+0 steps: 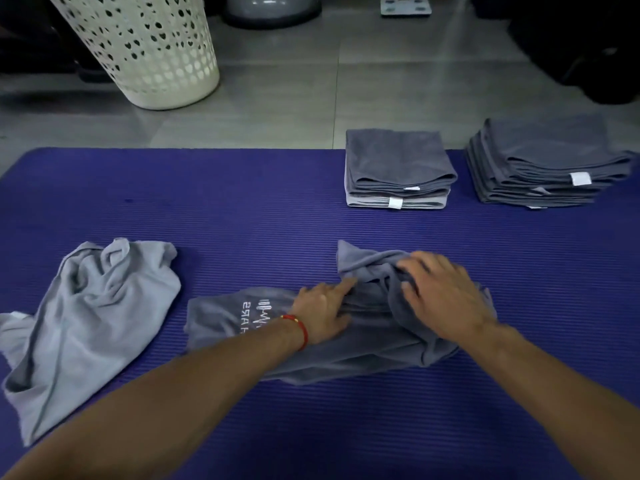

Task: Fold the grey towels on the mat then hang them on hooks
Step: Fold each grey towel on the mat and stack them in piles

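Mat [242,202]: purple foam, matt, finely ribbed across its whole surface.
Crumpled towel [214,323], at 6 o'clock: dark grey cloth, soft, matt, short nap, white printed lettering.
Loose towel [86,323], at 8 o'clock: paler grey cloth, matt, creased.
Folded stacks [394,161] and [543,147], at 2 o'clock: same grey cloth, white fabric labels.
Laundry basket [149,53], at 11 o'clock: cream plastic, perforated, slight sheen.
Floor [277,109]: grey tiles, smooth, faintly glossy.
Wrist cord [302,329]: red thread.
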Motion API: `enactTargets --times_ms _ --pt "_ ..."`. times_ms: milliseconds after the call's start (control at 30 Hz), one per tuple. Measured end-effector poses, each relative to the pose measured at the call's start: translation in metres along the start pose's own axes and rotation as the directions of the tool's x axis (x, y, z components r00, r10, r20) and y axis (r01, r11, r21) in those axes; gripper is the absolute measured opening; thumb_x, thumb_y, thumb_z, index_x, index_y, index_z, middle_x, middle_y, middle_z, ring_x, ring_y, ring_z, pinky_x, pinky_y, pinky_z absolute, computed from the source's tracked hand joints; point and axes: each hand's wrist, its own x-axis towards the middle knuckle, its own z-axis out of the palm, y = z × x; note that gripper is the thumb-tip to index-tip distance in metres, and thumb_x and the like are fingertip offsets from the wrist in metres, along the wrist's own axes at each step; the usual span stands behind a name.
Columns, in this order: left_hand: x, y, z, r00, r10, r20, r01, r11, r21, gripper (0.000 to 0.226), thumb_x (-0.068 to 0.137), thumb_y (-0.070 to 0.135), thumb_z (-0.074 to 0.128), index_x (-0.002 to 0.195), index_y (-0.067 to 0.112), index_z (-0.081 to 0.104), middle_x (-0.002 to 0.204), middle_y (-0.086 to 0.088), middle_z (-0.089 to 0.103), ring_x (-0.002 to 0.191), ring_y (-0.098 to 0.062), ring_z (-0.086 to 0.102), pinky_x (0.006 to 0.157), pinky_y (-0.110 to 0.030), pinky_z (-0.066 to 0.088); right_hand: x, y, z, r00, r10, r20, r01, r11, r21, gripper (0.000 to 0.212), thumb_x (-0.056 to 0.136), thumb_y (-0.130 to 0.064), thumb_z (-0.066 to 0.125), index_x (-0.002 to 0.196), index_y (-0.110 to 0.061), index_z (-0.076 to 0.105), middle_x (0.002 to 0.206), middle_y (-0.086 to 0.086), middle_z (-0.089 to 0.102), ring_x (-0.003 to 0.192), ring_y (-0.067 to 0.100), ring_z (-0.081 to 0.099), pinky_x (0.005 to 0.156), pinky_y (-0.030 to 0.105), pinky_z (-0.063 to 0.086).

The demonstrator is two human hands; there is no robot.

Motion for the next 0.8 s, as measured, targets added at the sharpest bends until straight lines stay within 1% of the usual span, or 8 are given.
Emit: enactTargets --times_ms 67,167,333,467,533,600,700,800 --pt "-0.018 0.001 0.016 0.995 0.081 -0.052 -0.087 0.99 -0.114 0.067 0.094 0.032 0.058 0.155 0.028 0.03 0.139 -0.006 0.058 0.125 -0.028 0.054 0.104 -0.047 0.042 0.005 -0.012 0.004 0.988 0.057 0.14 -0.062 0.998 0.029 0.064 0.101 -0.056 0.045 0.154 -0.026 0.027 0.15 0.003 0.046 0.134 0.03 0.047 0.106 0.048 0.037" --pt "-0.045 -0.01 0.03 0.973 0.163 -0.165 -0.205 0.936 -0.285 0.051 0.091 0.014 0.056 0.141 0.02 0.051 0.128 -0.003 0.062 0.116 -0.021 0.058 0.102 -0.037 0.045 0.017 -0.01 0.01 0.97 0.154 0.189 -0.171 0.982 0.077 0.052 0.101 -0.039 0.054 0.148 -0.026 0.037 0.123 0.004 0.067 0.111 0.03 0.063 0.096 0.047 0.046" --pt "-0.078 -0.019 0.031 0.912 0.226 -0.342 -0.297 0.939 -0.173 0.047 0.08 0.002 0.052 0.119 0.023 0.068 0.107 0.007 0.065 0.1 -0.008 0.057 0.091 -0.018 0.044 0.027 0.022 -0.002 0.902 0.424 0.077 -0.39 0.727 0.565 0.009 0.096 -0.016 0.059 0.097 -0.021 0.066 0.083 0.0 0.066 0.076 0.024 0.06 0.057 0.032 0.043" --pt "-0.082 -0.045 0.021 0.873 0.128 -0.471 -0.137 0.99 0.015 0.036 0.071 0.018 0.046 0.09 0.028 0.075 0.086 0.012 0.067 0.079 -0.015 0.059 0.072 -0.032 0.049 0.014 0.077 -0.007 0.775 0.593 0.219 -0.595 0.568 0.568 0.025 0.094 -0.023 0.059 0.075 -0.006 0.059 0.076 0.011 0.062 0.071 0.027 0.056 0.059 0.033 0.038" --pt "-0.074 -0.047 0.011 0.903 0.044 -0.428 0.007 0.993 0.118 0.03 0.069 0.026 0.045 0.076 0.032 0.074 0.078 0.013 0.066 0.075 -0.019 0.057 0.066 -0.032 0.039 0.0 0.098 -0.004 0.726 0.544 0.42 -0.677 0.671 0.301 0.027 0.092 -0.032 0.063 0.081 -0.009 0.058 0.085 0.009 0.063 0.075 0.024 0.057 0.062 0.033 0.041" --pt "-0.059 -0.034 0.001 0.933 0.011 -0.359 0.071 0.974 0.214 0.025 0.064 0.032 0.052 0.076 0.033 0.074 0.081 0.014 0.066 0.082 -0.019 0.055 0.071 -0.034 0.031 -0.007 0.107 -0.001 0.712 0.541 0.447 -0.665 0.723 0.185 0.031 0.091 -0.041 0.066 0.099 -0.012 0.057 0.1 0.006 0.064 0.085 0.022 0.059 0.07 0.034 0.048" --pt "-0.028 0.007 -0.013 0.977 0.03 -0.213 0.007 0.986 0.169 0.045 0.072 0.04 0.054 0.113 0.03 0.07 0.115 0.009 0.063 0.109 -0.021 0.054 0.088 -0.04 0.037 -0.006 0.1 0.003 0.832 0.505 0.231 -0.554 0.728 0.404 0.043 0.095 -0.034 0.064 0.131 -0.021 0.046 0.11 0.006 0.064 0.098 0.028 0.06 0.079 0.035 0.047" --pt "0.002 0.048 -0.02 0.998 -0.009 -0.057 0.002 0.993 -0.122 0.045 0.09 0.038 0.06 0.133 0.026 0.059 0.137 0.005 0.054 0.13 -0.02 0.044 0.107 -0.036 0.037 0.003 0.088 0.008 0.906 0.347 0.241 -0.423 0.769 0.48 0.049 0.103 -0.024 0.056 0.149 -0.03 0.042 0.13 0.008 0.063 0.118 0.031 0.06 0.091 0.034 0.046"
